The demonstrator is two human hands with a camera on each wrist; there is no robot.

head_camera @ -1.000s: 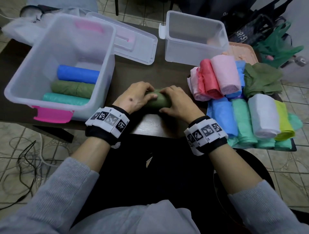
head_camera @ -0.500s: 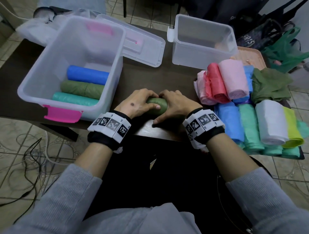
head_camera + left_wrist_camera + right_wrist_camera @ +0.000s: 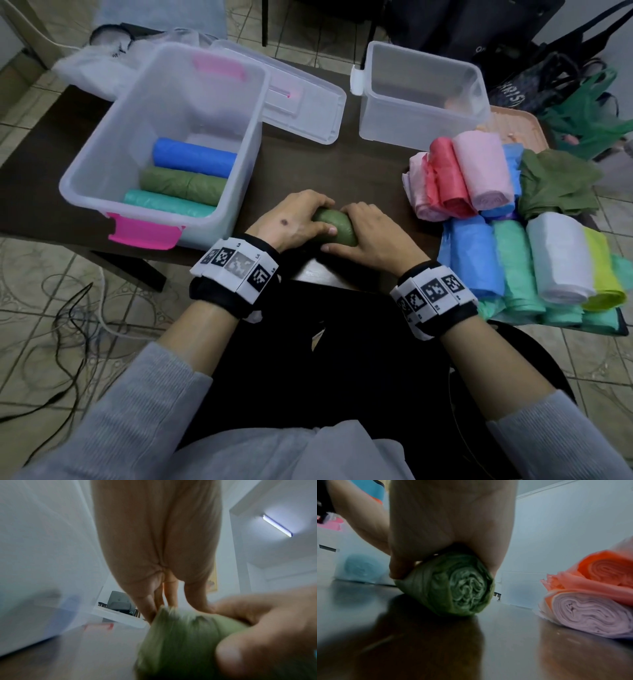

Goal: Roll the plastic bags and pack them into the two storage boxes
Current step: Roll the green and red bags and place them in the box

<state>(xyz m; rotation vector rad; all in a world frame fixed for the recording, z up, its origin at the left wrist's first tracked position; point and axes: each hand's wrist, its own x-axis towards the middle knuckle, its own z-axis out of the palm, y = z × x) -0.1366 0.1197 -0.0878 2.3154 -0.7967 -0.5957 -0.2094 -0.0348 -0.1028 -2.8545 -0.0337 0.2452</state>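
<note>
Storage boxes: two, clear, on the table [image 3: 342, 171]. Left box [image 3: 102, 164] holds three rolls: blue [image 3: 193, 158], green [image 3: 183, 184], teal [image 3: 168, 204]. Far right box [image 3: 421, 99]: contents unclear. One loose lid [image 3: 301, 102] lies between them.

Bag pile [image 3: 513, 222], right: eleven or so rolled and folded bags in pink, red, blue, teal, white, yellow, olive; exact count uncertain.

Olive bag roll [image 3: 334, 226]: one, on the table at near centre. Left hand [image 3: 294, 219] and right hand [image 3: 373, 233] both curl round it, one at each end, thumbs on the near side.
</note>
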